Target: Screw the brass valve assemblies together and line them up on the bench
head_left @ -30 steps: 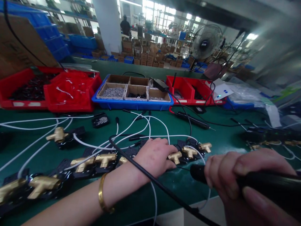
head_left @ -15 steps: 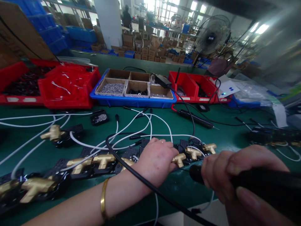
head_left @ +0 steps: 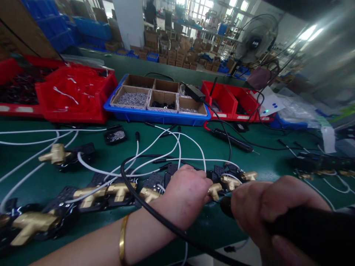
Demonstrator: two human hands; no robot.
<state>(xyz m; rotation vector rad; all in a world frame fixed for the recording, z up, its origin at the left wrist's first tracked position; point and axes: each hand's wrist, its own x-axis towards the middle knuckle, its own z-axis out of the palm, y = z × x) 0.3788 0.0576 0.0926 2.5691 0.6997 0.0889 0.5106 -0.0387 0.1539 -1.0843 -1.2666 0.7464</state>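
Observation:
My left hand [head_left: 188, 192], wearing a gold bangle [head_left: 123, 240], is closed over a brass tee valve [head_left: 215, 191] with a black base. Its fingertips are mostly hidden behind the hand. My right hand [head_left: 277, 207] is wrapped around a black electric screwdriver [head_left: 310, 229], whose nose points left toward the valve and my left fingers; the bit's contact point is hidden. A black cord [head_left: 163, 218] loops across my left forearm. More brass tee valves [head_left: 120, 190] on black bases form a row on both sides of my left hand, with white cables [head_left: 155, 147] trailing over them.
Behind the row stand a blue tray [head_left: 163, 118] with cardboard compartments of small parts, and red bins [head_left: 74, 96] left and right [head_left: 222, 99]. A black pen-shaped tool [head_left: 233, 140] and a small black parts box [head_left: 115, 136] lie on the green bench [head_left: 260, 160].
The view has shifted slightly. The screwdriver and my right hand sit a little further left and closer to my left hand, which keeps its place on the valve.

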